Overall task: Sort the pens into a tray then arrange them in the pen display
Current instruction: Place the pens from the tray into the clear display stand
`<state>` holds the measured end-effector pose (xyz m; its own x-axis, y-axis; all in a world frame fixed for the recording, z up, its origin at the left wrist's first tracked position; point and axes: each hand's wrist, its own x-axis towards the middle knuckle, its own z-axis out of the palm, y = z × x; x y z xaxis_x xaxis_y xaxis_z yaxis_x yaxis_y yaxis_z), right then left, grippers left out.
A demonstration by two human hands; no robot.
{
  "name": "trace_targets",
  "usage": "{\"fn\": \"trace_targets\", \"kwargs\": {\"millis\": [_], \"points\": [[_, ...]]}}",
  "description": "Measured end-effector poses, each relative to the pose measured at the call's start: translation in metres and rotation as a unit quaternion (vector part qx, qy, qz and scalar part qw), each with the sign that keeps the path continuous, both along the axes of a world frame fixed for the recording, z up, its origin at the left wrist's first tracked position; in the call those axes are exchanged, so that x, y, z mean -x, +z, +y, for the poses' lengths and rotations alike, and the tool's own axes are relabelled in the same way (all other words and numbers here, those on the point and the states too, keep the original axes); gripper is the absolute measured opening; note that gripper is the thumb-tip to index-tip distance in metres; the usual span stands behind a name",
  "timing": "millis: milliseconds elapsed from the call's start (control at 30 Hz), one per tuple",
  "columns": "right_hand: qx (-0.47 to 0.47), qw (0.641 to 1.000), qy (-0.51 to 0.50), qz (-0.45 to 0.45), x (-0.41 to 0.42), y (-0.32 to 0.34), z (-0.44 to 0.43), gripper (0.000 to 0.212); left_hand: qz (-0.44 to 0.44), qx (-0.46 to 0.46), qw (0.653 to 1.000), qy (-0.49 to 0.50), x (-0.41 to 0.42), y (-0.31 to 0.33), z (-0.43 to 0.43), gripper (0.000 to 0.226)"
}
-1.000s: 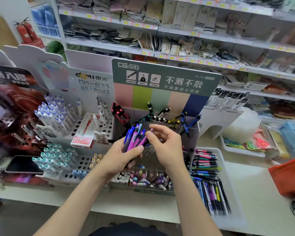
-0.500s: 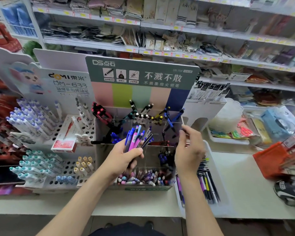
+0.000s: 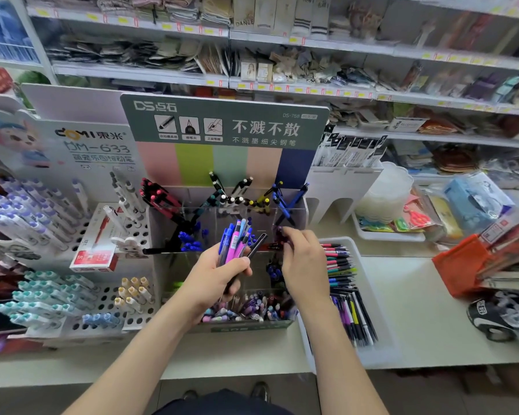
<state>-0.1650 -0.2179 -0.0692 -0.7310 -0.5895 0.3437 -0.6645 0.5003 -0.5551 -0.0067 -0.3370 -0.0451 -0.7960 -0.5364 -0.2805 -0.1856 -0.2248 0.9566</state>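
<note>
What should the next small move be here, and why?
Probably move the right hand to the pen bundle that the left hand grips and pinch a pen: right fingertips are at the pen display's right compartment, and the bundle holds several unplaced pens.

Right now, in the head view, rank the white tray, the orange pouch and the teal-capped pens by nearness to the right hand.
1. white tray, just right of the right hand.
2. orange pouch, far right.
3. teal-capped pens, far left.

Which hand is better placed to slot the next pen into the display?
Probably the right. The left hand is busy gripping the bunch of pens; the right hand reaches into the pen display, close beside that bunch.
</note>
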Motion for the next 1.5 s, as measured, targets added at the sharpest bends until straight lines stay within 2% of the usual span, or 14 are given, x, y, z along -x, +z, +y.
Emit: {"fn": "trace_targets", "kwargs": {"millis": [100,233,367,567,700,800,900,1100,1167,1233,1300,1367,1433,1500], "points": [[0.038,0.996,0.048,-0.065,0.002,0.005,-0.009,0.045,0.006,0.0,1.0,-0.004,0.0,0.002,0.001,0.007],[0.119,0.988,-0.033,-0.092,-0.01,0.016,-0.004,0.029,0.019,-0.003,1.0,-0.007,-0.001,0.004,0.001,0.01],[0.177,0.951,-0.012,-0.254,-0.036,0.032,-0.005,0.017,0.029,0.005,0.999,-0.016,-0.003,0.001,0.0,0.011],[0.235,0.905,0.041,-0.353,-0.055,0.041,-0.021,0.021,0.046,0.014,0.999,0.001,-0.013,0.0,-0.003,0.009],[0.377,0.885,-0.051,-0.267,-0.07,0.051,-0.037,0.025,0.028,0.086,0.989,0.113,-0.029,-0.004,-0.01,0.021],[0.404,0.884,0.002,-0.236,-0.082,0.059,-0.054,0.023,0.036,0.099,0.974,0.199,-0.046,-0.007,-0.02,0.039],[0.388,0.902,0.073,-0.176,-0.095,0.061,-0.079,0.018,0.018,0.113,0.955,0.272,-0.062,-0.006,-0.028,0.031],[0.145,0.97,0.195,-0.006,-0.1,0.02,-0.126,0.017,-0.005,0.067,0.948,0.312,-0.079,-0.009,-0.04,0.019],[0.035,0.978,0.177,0.1,-0.1,0.007,-0.128,0.015,0.0,0.06,0.952,0.3,-0.081,-0.006,-0.041,0.018],[0.005,0.983,0.145,0.117,-0.104,0.006,-0.123,0.016,0.004,0.055,0.957,0.285,-0.083,-0.004,-0.041,0.018],[0.042,0.987,0.133,0.076,-0.107,0.011,-0.116,0.022,0.016,0.052,0.962,0.268,-0.083,-0.003,-0.042,0.018],[0.088,0.981,0.159,-0.068,-0.109,0.023,-0.108,0.025,0.039,0.051,0.969,0.238,-0.08,0.0,-0.041,0.019],[0.113,0.945,0.185,-0.246,-0.11,0.038,-0.103,0.023,0.061,0.048,0.976,0.205,-0.076,0.003,-0.037,0.025],[0.131,0.923,0.168,-0.322,-0.108,0.043,-0.099,0.015,0.071,0.046,0.978,0.188,-0.07,0.005,-0.033,0.027]]}}
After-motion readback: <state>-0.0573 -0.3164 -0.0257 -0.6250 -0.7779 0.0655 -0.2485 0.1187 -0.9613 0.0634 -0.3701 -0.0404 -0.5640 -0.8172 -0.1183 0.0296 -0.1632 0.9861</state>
